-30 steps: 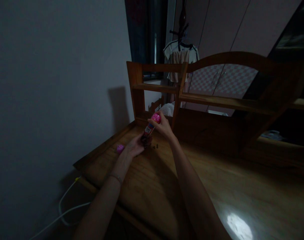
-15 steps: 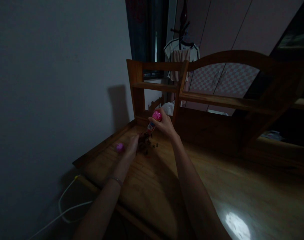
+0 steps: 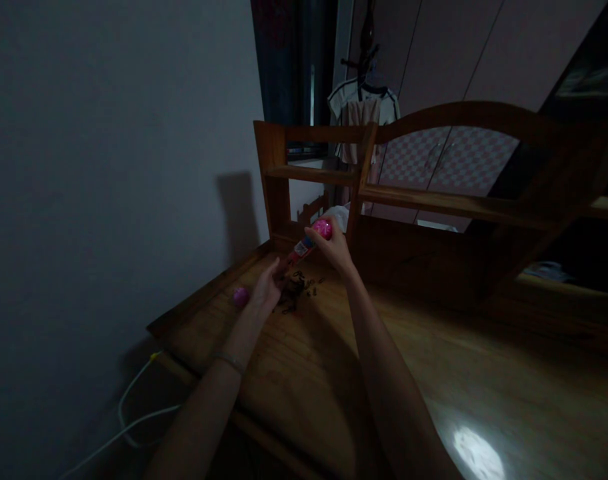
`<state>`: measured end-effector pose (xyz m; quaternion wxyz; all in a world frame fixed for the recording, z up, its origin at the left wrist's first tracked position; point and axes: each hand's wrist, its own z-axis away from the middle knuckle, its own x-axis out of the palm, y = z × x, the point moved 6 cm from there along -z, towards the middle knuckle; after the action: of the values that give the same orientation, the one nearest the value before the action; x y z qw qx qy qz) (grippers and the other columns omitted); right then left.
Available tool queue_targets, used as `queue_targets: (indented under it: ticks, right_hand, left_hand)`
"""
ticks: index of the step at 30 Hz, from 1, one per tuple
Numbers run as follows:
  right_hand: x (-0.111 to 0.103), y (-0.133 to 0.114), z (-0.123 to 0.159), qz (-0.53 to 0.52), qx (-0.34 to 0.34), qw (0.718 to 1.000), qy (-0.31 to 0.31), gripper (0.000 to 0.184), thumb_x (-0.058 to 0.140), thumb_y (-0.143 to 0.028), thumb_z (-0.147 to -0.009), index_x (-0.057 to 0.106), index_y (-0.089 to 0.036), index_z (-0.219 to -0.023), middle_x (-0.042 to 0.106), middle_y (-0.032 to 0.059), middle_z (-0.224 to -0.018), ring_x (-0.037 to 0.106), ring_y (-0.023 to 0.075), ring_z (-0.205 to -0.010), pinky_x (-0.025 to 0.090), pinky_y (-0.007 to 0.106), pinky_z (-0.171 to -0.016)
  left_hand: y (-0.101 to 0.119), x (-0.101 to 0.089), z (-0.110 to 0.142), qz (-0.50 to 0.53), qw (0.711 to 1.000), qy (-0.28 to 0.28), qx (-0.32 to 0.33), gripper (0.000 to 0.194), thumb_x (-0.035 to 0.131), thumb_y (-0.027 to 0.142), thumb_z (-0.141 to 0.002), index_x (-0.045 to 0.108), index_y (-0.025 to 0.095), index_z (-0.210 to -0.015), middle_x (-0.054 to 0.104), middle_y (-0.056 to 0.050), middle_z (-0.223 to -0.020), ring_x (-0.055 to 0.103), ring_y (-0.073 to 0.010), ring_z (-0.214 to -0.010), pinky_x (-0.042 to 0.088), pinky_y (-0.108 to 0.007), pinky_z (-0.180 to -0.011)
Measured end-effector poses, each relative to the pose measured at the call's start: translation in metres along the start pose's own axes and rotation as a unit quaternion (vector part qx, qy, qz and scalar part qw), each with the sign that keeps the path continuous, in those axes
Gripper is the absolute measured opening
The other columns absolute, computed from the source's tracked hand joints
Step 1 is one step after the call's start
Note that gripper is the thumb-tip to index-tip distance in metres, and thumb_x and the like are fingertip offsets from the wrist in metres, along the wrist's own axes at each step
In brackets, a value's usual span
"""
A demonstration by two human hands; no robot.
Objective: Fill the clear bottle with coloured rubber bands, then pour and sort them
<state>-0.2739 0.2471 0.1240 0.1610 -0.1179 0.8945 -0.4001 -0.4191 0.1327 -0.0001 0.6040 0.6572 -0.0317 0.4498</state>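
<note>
The tube (image 3: 302, 249) is tilting flatter; our right fingers (image 3: 318, 240) are gripping its pink top (image 3: 323, 229), it is sloping down to our left hand (image 3: 267, 289), grip unclear.

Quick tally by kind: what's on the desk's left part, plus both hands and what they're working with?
Hands: 2 (left hand, right hand)
Tube: 1
Loose pink ball: 1
Pile of dark loops: 1, loops too tangled to count
Total: 5

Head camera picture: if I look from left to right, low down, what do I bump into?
White cable → purple ball-shaped thing → left hand → right hand → bright shiny spot.
</note>
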Motion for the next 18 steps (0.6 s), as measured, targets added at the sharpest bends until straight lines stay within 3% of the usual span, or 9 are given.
queue_targets:
  ticks: [4,11,18]
  right_hand:
    - [0.007,0.003,0.0,-0.023,0.005,1.0,-0.008,0.044,0.064,-0.059,-0.077,0.055,-0.024,-0.102,0.061,0.0019,-0.094,0.059,0.0196,-0.083,0.05,0.036,-0.081]
    - [0.016,-0.002,0.003,-0.024,0.003,1.0,-0.011,0.048,0.062,-0.061,-0.078,0.055,-0.023,-0.107,0.064,0.0056,-0.101,0.061,0.0225,-0.092,0.05,0.038,-0.085]
    - [0.017,-0.003,0.004,-0.01,0.005,1.0,-0.002,0.048,0.063,-0.061,-0.078,0.055,-0.023,-0.105,0.064,0.0056,-0.101,0.061,0.0228,-0.092,0.051,0.038,-0.085]
  left_hand:
    - [0.006,0.01,0.003,0.032,0.999,-0.024,0.025,0.029,0.066,0.041,-0.085,0.071,0.014,-0.093,0.073,-0.008,-0.096,0.067,-0.0173,-0.084,0.055,-0.028,-0.075]
    - [0.011,0.001,0.004,-0.002,0.992,0.006,0.129,0.028,0.08,0.026,-0.073,0.07,0.016,-0.097,0.073,-0.005,-0.096,0.067,-0.0148,-0.08,0.05,-0.021,-0.067]
    - [0.014,0.001,0.01,-0.033,0.988,0.007,0.154,0.034,0.081,0.029,-0.071,0.071,0.014,-0.101,0.073,-0.009,-0.105,0.067,-0.0204,-0.097,0.051,-0.024,-0.076]
